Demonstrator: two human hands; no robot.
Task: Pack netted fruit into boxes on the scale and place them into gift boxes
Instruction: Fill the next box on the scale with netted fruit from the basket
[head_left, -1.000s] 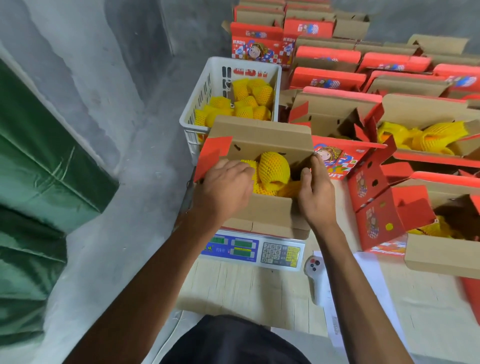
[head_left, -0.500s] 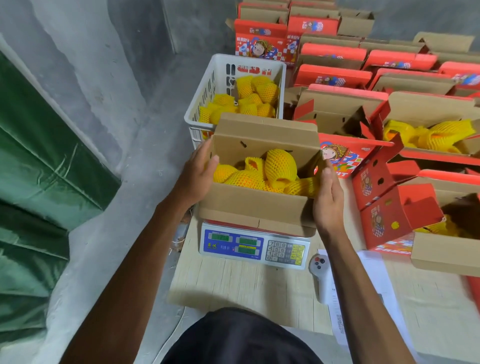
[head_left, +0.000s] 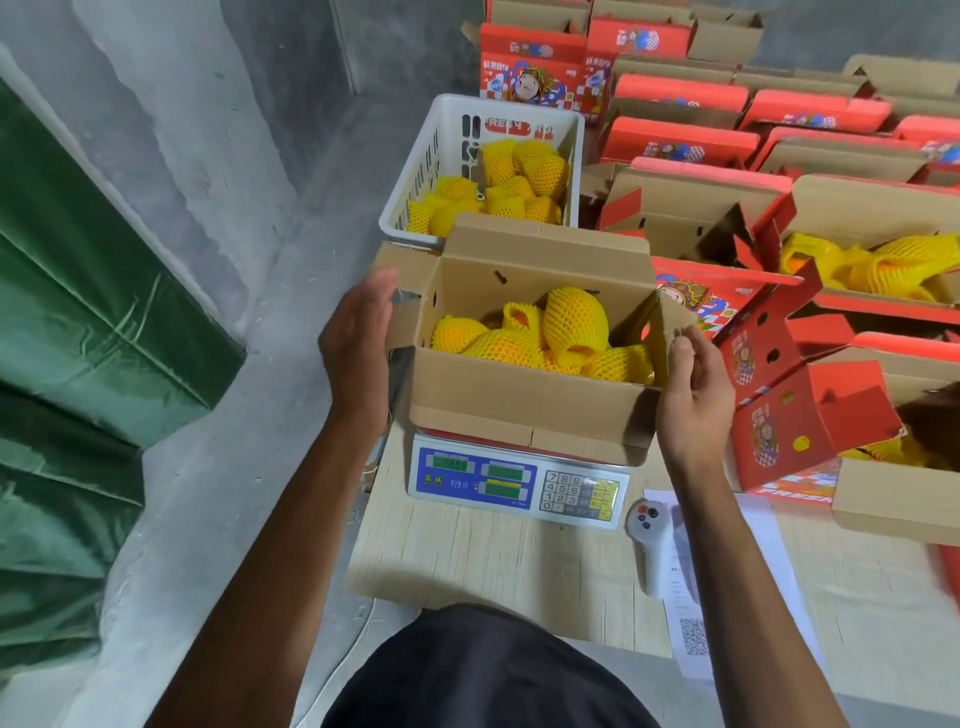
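Note:
A brown cardboard box with open flaps stands on the digital scale. Inside lie several fruits in yellow foam nets. My left hand is flat against the box's left side flap, fingers spread. At the box's right corner my right hand touches the right flap, fingers slightly curled. Neither hand holds a fruit. A white plastic basket behind the box holds more netted fruit.
Red gift boxes stand open to the right, two showing yellow netted fruit. More red boxes are stacked behind. A white handheld device and a paper sheet lie by the scale. Green tarp hangs on the left.
Both hands came out of the box, where they touched the fruit, and moved to its outer sides. The left hand slid to the left flap, the right to the right corner.

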